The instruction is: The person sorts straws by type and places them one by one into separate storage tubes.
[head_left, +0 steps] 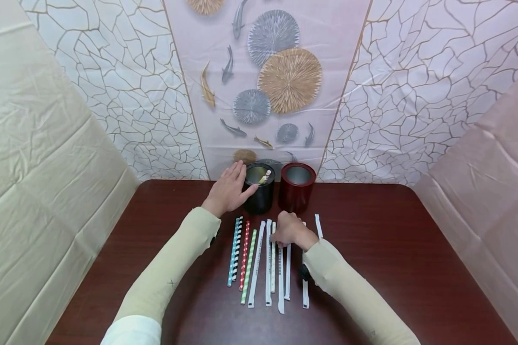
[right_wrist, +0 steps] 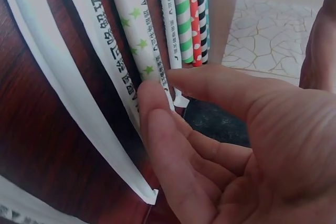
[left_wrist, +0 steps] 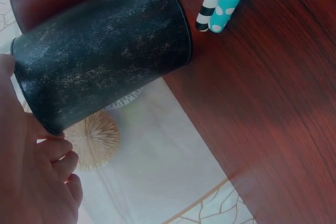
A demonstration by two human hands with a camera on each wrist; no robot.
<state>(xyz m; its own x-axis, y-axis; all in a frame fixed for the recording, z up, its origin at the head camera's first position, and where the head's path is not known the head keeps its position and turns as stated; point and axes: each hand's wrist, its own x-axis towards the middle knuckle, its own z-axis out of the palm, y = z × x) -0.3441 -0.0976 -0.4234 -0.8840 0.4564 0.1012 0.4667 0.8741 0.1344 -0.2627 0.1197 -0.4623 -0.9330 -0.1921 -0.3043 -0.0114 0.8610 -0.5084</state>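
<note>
A black canister (head_left: 259, 199) with one or two straws (head_left: 265, 177) in it stands at the table's back, beside a dark red canister (head_left: 297, 191). My left hand (head_left: 229, 189) rests against the black canister's rim, fingers straight along its side and thumb at its front. Below the canisters, my right hand (head_left: 290, 230) reaches down into a row of straws. Its thumb and index fingertip pinch the white straw with green stars (right_wrist: 131, 24) near its far end. Wrapped straws (right_wrist: 100, 40) lie close on both sides of those fingertips.
Left of the star straw lie a green-striped straw (head_left: 248, 268), a red dotted straw (head_left: 244, 254), a black-striped straw (head_left: 238, 249) and a blue dotted straw (head_left: 233, 258). More wrapped straws (head_left: 305, 287) lie under and beside my right forearm. A patterned cloth (head_left: 263, 139) hangs behind the table.
</note>
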